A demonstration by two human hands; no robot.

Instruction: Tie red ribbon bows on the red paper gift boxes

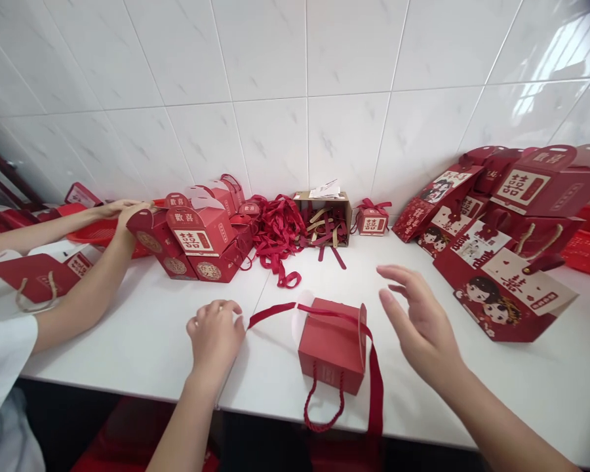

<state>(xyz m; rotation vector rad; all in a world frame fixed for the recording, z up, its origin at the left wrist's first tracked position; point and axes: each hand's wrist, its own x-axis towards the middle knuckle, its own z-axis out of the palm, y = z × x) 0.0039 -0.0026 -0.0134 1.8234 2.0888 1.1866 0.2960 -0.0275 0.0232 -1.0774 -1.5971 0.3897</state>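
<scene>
A small red gift box with a rope handle lies on the white table between my hands. A dark red ribbon runs across the top of the box, through the slots of its raised flaps, and its long end hangs down on the right past the table's front edge. My left hand is closed on the ribbon's left end, to the left of the box. My right hand is raised to the right of the box, fingers apart, touching nothing.
Red gift boxes are stacked at the left, near a co-worker's arms. Behind lie a heap of red ribbon, an open carton of ribbon strips and a tied small box. More boxes are piled at the right.
</scene>
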